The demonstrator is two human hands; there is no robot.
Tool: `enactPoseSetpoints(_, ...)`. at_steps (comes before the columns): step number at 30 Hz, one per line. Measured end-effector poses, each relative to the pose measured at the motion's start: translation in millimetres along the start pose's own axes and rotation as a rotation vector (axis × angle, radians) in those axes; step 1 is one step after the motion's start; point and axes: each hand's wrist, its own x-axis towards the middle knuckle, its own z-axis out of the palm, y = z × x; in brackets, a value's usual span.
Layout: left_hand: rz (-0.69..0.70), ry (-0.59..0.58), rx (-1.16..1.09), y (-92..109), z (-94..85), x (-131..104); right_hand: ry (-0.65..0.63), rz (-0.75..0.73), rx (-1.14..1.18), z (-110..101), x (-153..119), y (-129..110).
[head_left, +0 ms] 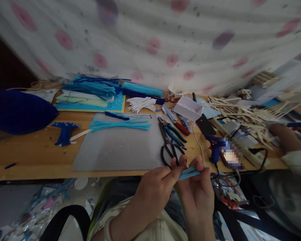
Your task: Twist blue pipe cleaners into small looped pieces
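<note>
Close to my lap, just past the table's front edge, both my hands hold light blue pipe cleaners [190, 174]. My left hand [157, 187] pinches their left ends between its fingertips. The fingers of my right hand [197, 190] are closed on the right ends. Only a short stretch of the blue strands shows between the two hands. Black-handled scissors [169, 147] lie right behind my hands. A bundle of light blue pipe cleaners [120, 124] rests on the grey cutting mat [120, 150]. Left of the mat lies a dark blue fuzzy piece [63, 133] with small white dots.
Blue-handled pliers [174, 130], a white box [188, 108], a blue glue gun [215, 150] and a phone [232, 155] lie to the right. Wooden sticks [243, 113] pile up farther right, near another person's arm [288, 135]. White-tipped stems [141, 104] lie behind the mat.
</note>
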Motion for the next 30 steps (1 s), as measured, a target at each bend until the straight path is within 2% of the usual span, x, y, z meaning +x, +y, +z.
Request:
enactPoseSetpoints(4,-0.009,0.038,-0.047,-4.8,6.0,-2.9,-0.002,-0.066,0.030,2.2,5.8,-13.1)
enactPoseSetpoints(8,-0.138,0.085,-0.241,-20.0,5.4,-9.8,0.039,-0.109,0.095,3.8,15.6,-26.4)
enactPoseSetpoints(10,-0.282,0.071,-0.423,-24.3,4.1,-13.5,0.071,-0.129,0.149,3.3,19.4,-31.0)
enactPoseSetpoints(13,-0.515,0.043,-0.821,-23.6,4.7,-16.7,0.087,-0.149,0.221,2.2,22.5,-34.1)
enactPoseSetpoints(17,-0.702,0.086,-1.243,-18.5,9.2,-15.4,0.120,-0.141,0.245,3.7,23.6,-31.4)
enactPoseSetpoints(21,-0.748,0.118,-1.486,-17.7,11.4,-13.3,0.152,-0.132,0.249,7.0,24.7,-26.4)
enactPoseSetpoints(27,-0.768,0.124,-1.596,-18.4,9.0,-14.8,0.165,-0.128,0.296,6.6,27.0,-23.6)
enactPoseSetpoints(30,-0.787,0.168,-1.619,-16.8,5.9,-15.6,0.152,-0.141,0.318,3.8,26.4,-22.2)
